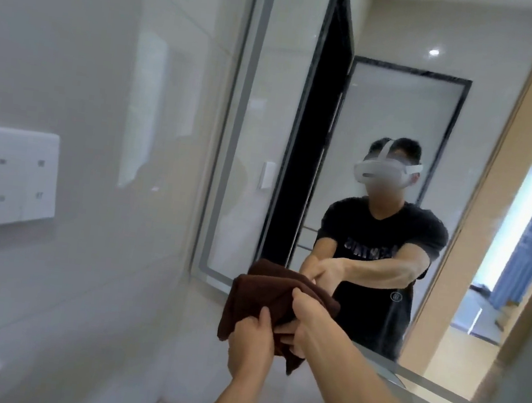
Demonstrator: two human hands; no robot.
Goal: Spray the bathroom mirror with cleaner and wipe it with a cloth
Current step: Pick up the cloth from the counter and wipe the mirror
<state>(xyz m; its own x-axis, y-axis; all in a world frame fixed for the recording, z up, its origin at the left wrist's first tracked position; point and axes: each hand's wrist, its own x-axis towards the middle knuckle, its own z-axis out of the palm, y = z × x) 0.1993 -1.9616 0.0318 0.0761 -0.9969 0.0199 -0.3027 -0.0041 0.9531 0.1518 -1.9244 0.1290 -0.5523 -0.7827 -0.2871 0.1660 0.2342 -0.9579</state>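
Observation:
A dark brown cloth [260, 296] hangs bunched in front of the mirror's lower left corner. Both hands grip it: my left hand [251, 345] holds its lower edge from below, and my right hand [302, 321] pinches its right side. The bathroom mirror [384, 115] fills the right half of the view, tilted, with a pale frosted border. In it I see the reflection of a person in a black T-shirt and a white headset holding the same cloth. No spray bottle shows anywhere.
A glossy white tiled wall [105, 83] runs along the left, with a white switch or socket plate [8, 178] mounted on it. Reflected in the mirror are a black-framed door, a wooden door frame and blue curtains beyond it.

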